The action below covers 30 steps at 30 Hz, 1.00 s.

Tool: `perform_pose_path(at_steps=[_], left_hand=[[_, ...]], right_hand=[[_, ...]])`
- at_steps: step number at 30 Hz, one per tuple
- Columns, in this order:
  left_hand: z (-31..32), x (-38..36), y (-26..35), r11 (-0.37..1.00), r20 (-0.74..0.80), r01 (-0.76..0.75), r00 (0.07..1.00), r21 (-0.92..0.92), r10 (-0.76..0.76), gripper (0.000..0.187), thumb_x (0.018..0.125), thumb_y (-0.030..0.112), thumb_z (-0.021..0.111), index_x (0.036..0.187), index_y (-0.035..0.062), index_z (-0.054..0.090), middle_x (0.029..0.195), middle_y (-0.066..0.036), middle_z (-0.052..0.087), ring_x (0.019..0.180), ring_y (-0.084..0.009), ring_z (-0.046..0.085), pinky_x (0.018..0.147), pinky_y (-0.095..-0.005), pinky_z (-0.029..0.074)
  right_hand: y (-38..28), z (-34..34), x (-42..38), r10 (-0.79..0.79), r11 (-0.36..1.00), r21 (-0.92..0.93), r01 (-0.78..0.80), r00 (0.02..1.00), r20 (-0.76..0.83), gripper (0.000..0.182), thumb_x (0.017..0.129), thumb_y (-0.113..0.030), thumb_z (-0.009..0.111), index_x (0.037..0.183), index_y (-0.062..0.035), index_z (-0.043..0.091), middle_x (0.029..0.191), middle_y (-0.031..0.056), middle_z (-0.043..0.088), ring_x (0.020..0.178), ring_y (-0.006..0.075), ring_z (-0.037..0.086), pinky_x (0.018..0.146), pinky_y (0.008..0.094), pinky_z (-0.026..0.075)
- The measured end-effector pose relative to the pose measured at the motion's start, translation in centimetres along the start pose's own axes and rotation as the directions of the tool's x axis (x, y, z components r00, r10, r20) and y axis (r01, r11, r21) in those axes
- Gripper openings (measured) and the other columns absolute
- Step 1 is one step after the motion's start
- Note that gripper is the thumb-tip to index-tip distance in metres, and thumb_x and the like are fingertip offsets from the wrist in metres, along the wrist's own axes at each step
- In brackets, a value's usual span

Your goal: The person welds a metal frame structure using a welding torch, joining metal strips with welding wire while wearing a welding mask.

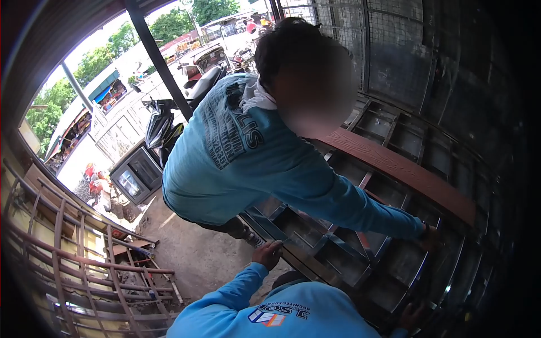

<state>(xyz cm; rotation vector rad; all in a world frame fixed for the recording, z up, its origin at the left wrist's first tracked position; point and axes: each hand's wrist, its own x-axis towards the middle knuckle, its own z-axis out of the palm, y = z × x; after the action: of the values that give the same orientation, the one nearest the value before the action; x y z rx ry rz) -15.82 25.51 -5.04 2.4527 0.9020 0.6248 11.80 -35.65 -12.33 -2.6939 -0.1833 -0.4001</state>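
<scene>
Left hand (267, 254) is set against the near rail (306, 263) of a metal frame (350, 248), its fingers bent at the edge; whether they are clamped on it cannot be told. Much of the right hand (413, 316) is lost in shadow, so its grip cannot be told either. From the left hand, the frame is spread ahead and rightward, built of straight, slim bars, some bluish, some reddish, crossed into open, angular cells. Beyond both hands, a long, flat, reddish-brown board (406, 172) is laid over it, its face marked with wood-like grain. Between board and right hand, the frame is reached over by a co-worker's blue sleeve (360, 205). Well left of the left hand, rounded bars are joined into a rusty-looking grille (84, 262); farther ahead, pale panes are held in a dark rectangular cabinet-like unit (137, 172).
</scene>
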Motion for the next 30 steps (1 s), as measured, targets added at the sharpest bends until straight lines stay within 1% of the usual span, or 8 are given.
perform_pose_path(at_steps=[3, 9, 15, 18, 21, 24, 27, 30], left_hand=[[-0.7, 0.1, 0.5, 0.999, 0.05, 0.022, 0.998, 0.038, -0.024, 0.03, 0.087, 0.024, 0.071, 0.117, 0.0203, 0.072, 0.099, -0.012, 0.071, 0.093, -0.0358, 0.069, 0.078, -0.0459, 0.056], [-0.6, 0.0, 0.0, 0.999, 0.041, 0.007, 0.999, 0.039, -0.009, 0.03, 0.088, 0.025, 0.071, 0.118, 0.0215, 0.072, 0.104, -0.011, 0.073, 0.096, -0.0344, 0.071, 0.081, -0.0448, 0.057], [-0.7, 0.0, -0.4, 0.999, 0.066, 0.031, 0.997, 0.032, -0.033, 0.031, 0.088, 0.025, 0.071, 0.119, 0.0219, 0.072, 0.111, -0.01, 0.074, 0.101, -0.0338, 0.071, 0.085, -0.0434, 0.058], [-0.4, 0.1, -0.2, 0.999, 0.054, 0.018, 0.998, 0.041, -0.021, 0.031, 0.088, 0.025, 0.071, 0.119, 0.022, 0.072, 0.11, -0.011, 0.074, 0.101, -0.0343, 0.071, 0.085, -0.0438, 0.058], [0.2, 0.3, -0.5, 0.998, 0.074, 0.041, 0.996, 0.048, -0.045, 0.031, 0.089, 0.025, 0.071, 0.119, 0.0221, 0.072, 0.11, -0.011, 0.074, 0.1, -0.0345, 0.071, 0.085, -0.0436, 0.058], [0.4, 0.2, -1.0, 1.0, 0.025, -0.011, 1.0, 0.01, 0.011, 0.03, 0.089, 0.025, 0.071, 0.118, 0.022, 0.072, 0.104, -0.011, 0.074, 0.096, -0.0344, 0.071, 0.082, -0.0442, 0.058], [0.0, 0.4, -1.3, 0.999, 0.046, -0.038, 0.998, 0.02, 0.037, 0.029, 0.088, 0.025, 0.071, 0.118, 0.022, 0.072, 0.097, -0.01, 0.072, 0.091, -0.0341, 0.07, 0.078, -0.045, 0.058], [-0.1, 0.4, -1.1, 0.998, 0.028, -0.054, 0.998, 0.044, 0.052, 0.029, 0.088, 0.025, 0.071, 0.117, 0.0218, 0.072, 0.092, -0.01, 0.07, 0.087, -0.0341, 0.07, 0.075, -0.0455, 0.057]], right_hand=[[-0.7, -0.7, -0.1, -0.014, 0.997, -0.076, 0.014, 1.0, 0.007, 0.061, 0.094, -0.03, 0.067, 0.144, 0.0006, 0.048, 0.142, 0.025, 0.055, 0.132, 0.0409, 0.052, 0.112, 0.0483, 0.042], [-4.1, -2.3, -0.1, 0.104, 0.99, 0.089, -0.108, 0.993, 0.048, 0.062, 0.093, -0.03, 0.067, 0.144, -0.0013, 0.048, 0.14, 0.0242, 0.056, 0.132, 0.0404, 0.052, 0.112, 0.048, 0.041], [-2.4, -1.5, -0.1, 0.083, 0.996, 0.031, -0.085, 0.994, 0.068, 0.062, 0.093, -0.029, 0.067, 0.145, -0.0022, 0.048, 0.141, 0.0236, 0.056, 0.134, 0.0396, 0.051, 0.113, 0.0469, 0.04], [-5.0, -1.7, 0.0, 0.068, 0.952, 0.305, -0.027, 0.99, -0.123, 0.048, 0.089, -0.04, 0.073, 0.122, -0.0045, 0.067, 0.109, 0.0183, 0.072, 0.094, 0.0374, 0.067, 0.09, 0.0522, 0.054], [-0.1, 1.9, 0.2, 0.091, 0.925, 0.371, -0.084, 0.996, -0.001, 0.062, 0.093, -0.028, 0.067, 0.146, -0.0024, 0.047, 0.142, 0.0233, 0.055, 0.135, 0.0381, 0.051, 0.114, 0.0465, 0.04], [-0.3, 0.6, 0.2, 0.123, 0.988, 0.078, -0.13, 0.989, 0.086, 0.063, 0.093, -0.025, 0.066, 0.148, -0.0016, 0.045, 0.143, 0.0232, 0.055, 0.136, 0.0363, 0.05, 0.114, 0.045, 0.04], [1.1, 1.7, 0.2, 0.063, 0.96, 0.268, -0.079, 0.996, 0.068, 0.063, 0.094, -0.02, 0.066, 0.149, -0.0009, 0.043, 0.143, 0.0233, 0.056, 0.136, 0.0345, 0.051, 0.114, 0.0438, 0.04], [0.4, 1.3, -0.1, 0.169, 0.901, 0.376, -0.217, 0.973, 0.158, 0.064, 0.094, -0.017, 0.065, 0.151, -0.0008, 0.041, 0.146, 0.0228, 0.053, 0.138, 0.033, 0.05, 0.115, 0.043, 0.039]])
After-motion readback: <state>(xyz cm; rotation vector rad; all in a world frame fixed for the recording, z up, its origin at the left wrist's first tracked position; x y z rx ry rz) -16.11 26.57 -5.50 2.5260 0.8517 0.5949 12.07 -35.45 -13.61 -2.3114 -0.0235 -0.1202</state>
